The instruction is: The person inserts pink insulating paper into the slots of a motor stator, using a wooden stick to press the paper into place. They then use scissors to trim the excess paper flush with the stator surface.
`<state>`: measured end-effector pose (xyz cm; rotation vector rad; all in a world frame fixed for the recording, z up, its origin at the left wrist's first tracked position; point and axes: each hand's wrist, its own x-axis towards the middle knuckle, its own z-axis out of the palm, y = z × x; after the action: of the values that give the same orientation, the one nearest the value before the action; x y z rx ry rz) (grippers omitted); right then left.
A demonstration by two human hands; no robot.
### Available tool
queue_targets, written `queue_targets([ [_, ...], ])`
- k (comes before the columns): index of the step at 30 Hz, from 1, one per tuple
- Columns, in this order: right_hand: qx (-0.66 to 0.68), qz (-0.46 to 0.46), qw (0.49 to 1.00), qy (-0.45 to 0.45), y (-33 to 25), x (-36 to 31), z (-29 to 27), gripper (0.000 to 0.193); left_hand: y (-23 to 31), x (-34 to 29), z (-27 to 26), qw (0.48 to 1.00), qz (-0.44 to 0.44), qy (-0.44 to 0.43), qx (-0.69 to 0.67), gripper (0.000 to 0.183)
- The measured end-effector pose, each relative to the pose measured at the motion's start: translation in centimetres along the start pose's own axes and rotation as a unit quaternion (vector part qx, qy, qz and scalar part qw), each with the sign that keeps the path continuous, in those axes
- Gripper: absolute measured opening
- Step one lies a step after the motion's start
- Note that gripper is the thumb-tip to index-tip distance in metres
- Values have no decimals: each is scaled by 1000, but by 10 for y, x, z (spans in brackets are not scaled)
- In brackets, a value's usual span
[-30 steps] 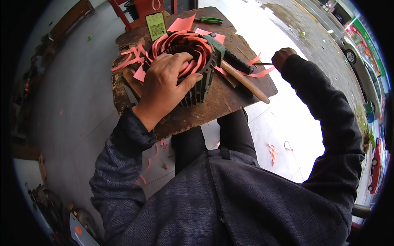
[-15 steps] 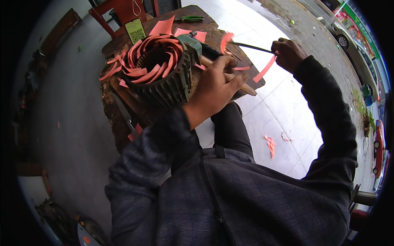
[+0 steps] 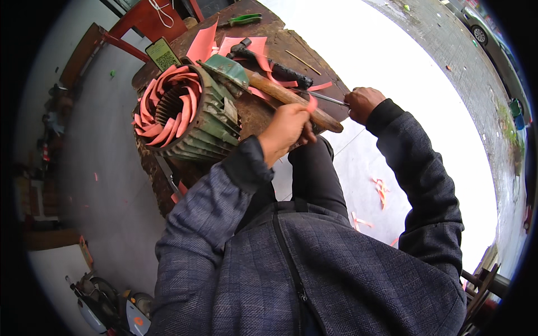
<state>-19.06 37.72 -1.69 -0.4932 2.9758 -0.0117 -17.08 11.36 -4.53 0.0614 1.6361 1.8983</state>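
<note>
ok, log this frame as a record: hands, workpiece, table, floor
left hand: pinches a pink strip, near a wooden handle
right hand: grips a thin metal rod
workpiece: finned motor housing, pink liners ringing its bore
wooden table: black-handled hammer, phone, green-handled tool
floor: pink scraps

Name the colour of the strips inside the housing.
The strips are salmon pink, clearest in the head view.

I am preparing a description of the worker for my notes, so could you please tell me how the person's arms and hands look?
The left hand and right hand wear no gloves. The long sleeves are dark blue-grey with a woven check pattern, ending in plain, darker cuffs.
</note>
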Motion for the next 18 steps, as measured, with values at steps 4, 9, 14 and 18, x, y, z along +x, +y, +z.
queue_targets([
  [4,15,13,998,-56,17,-6,4,22,1,-2,-20,985,50,156,-47,22],
  [9,155,19,986,-63,23,-31,-19,24,14,21,-19,979,28,159,-122,22],
  [14,176,-52,982,-39,23,-51,-35,71,20,45,-17,975,18,190,-116,22],
  [18,253,8,967,-35,31,-66,-44,74,35,56,-17,946,34,238,-218,54],
])
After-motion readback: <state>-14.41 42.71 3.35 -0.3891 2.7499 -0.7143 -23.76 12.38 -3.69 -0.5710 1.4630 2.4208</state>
